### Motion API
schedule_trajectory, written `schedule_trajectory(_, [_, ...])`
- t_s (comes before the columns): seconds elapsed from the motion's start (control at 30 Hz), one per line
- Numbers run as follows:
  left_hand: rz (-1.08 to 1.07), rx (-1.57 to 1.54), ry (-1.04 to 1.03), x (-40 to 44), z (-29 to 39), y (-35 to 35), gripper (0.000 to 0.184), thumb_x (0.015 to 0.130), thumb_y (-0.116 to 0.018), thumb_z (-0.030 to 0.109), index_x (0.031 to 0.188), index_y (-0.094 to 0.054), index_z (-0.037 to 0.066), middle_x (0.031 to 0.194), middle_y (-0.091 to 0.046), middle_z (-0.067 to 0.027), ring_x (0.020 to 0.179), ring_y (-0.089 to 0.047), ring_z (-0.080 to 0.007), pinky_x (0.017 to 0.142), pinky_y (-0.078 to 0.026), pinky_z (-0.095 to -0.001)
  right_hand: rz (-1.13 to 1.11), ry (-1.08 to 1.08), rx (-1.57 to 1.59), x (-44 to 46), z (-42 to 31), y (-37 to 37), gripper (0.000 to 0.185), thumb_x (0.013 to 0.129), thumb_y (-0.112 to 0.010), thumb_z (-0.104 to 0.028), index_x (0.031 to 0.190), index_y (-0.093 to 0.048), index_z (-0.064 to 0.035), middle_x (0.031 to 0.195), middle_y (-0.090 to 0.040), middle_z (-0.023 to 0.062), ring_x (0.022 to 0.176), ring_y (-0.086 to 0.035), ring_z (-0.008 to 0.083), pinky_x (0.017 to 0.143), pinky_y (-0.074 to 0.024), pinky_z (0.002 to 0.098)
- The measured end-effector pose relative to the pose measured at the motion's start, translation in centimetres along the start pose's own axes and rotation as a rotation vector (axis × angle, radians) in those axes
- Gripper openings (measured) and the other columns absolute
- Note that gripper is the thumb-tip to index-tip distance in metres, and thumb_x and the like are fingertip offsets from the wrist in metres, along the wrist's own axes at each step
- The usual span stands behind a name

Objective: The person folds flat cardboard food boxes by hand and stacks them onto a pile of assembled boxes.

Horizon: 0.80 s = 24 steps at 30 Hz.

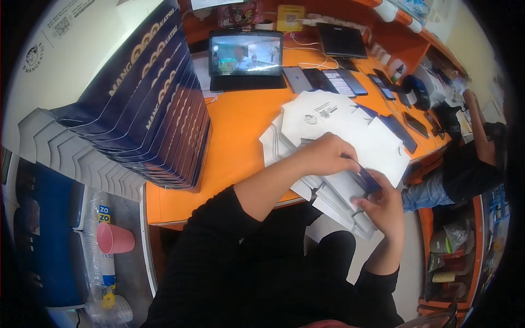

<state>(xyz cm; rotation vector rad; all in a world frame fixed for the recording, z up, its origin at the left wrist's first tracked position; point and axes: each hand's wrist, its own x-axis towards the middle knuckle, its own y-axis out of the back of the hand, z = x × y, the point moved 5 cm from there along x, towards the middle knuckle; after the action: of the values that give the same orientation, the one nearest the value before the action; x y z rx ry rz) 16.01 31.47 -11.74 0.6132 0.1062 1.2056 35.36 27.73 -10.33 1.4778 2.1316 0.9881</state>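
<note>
Flat white card box blanks (350, 117) with a printed logo lie fanned out in a pile at the desk's front edge. My left hand (327, 156) pinches the dark blue edge of a partly folded card box (344, 185) over this pile. On the right side of the same box, my right hand (385, 205) has its thumb and fingers closed on a folded flap. Grey-white folded panels hang below the desk edge toward my lap. At the left rises a tall stack of folded dark blue boxes (147, 104), nested and lettered in gold and white.
A tablet (246, 54) stands on the orange desk (235, 123), with several phones (336, 82) and cables behind the blanks. A pink cup (115, 238) and plastic-wrapped cups are at lower left. Another person (473, 164) sits at right beside a shelf (432, 298).
</note>
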Motion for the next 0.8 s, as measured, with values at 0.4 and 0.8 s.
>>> schedule_trajectory(0.4, [0.208, -0.479, -0.089, -0.4, 1.4, -1.0, 0.014, 0.096, -0.063, 0.014, 0.096, -0.068, 0.001, 0.087, -0.067, -0.0005, 0.080, -0.057, -0.0062, 0.075, -0.046, -0.0227, 1.054, 0.443, 0.502, -3.0, 2.7, 1.9, 0.023, 0.088, -0.072, -0.008, 0.104, -0.058, 0.0010, 0.096, -0.063, 0.0104, 0.091, -0.062, 0.0203, 0.090, -0.0481, 0.0336])
schedule_trajectory(0.8, [0.293, -0.260, -0.419, -1.7, 4.0, -0.2, 0.008, 0.091, -0.066, 0.011, 0.089, -0.068, 0.003, 0.081, -0.069, -0.0075, 0.076, -0.065, -0.0147, 0.069, -0.049, -0.0268, 0.914, 0.505, -0.081, -2.2, -4.0, 3.6, 0.035, 0.089, -0.067, -0.026, 0.112, -0.063, -0.0006, 0.117, -0.059, 0.0118, 0.114, -0.053, 0.0265, 0.091, -0.0424, 0.0358])
